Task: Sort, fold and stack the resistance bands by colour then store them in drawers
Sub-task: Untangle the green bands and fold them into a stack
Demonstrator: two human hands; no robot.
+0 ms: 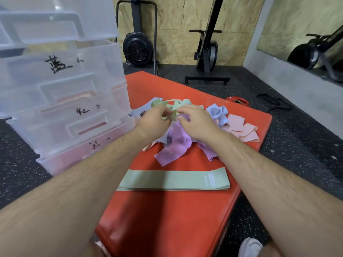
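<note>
You are at the sorting step: your left hand (pixel 154 121) and right hand (pixel 195 124) both pinch a green band (pixel 173 108) in the mixed pile on the red mat (pixel 167 219). Next, I think, you must free it, fold it flat and lay it on the green stack (pixel 172 179).

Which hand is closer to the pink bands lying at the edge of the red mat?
Right. The right hand sits just left of the pink bands; the left hand is farther left, beyond it. Both hold a tangled green band.
</note>
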